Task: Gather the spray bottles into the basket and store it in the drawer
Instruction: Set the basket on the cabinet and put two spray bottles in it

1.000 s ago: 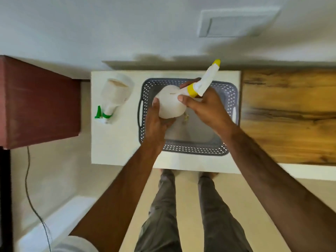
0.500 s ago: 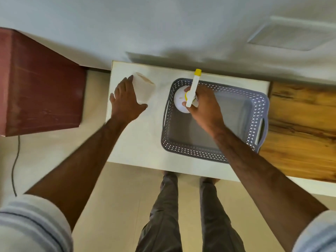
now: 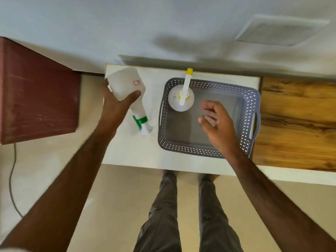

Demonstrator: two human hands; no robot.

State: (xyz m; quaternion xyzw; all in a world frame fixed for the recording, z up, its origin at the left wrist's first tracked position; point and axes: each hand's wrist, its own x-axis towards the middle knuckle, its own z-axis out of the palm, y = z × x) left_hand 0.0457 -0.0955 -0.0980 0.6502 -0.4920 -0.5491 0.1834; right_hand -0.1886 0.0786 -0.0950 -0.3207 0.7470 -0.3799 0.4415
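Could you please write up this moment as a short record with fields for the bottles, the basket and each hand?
surface: white table
basket: grey basket on the table, handles at both ends
yellow bottle: yellow-nozzle bottle upright in the basket's far left corner
green bottle: green-nozzle bottle outside the basket, tilted, nozzle down toward the table
left hand: left hand gripping the green-nozzle bottle's body
right hand: right hand open over the basket, holding nothing
bottles in basket: one of two
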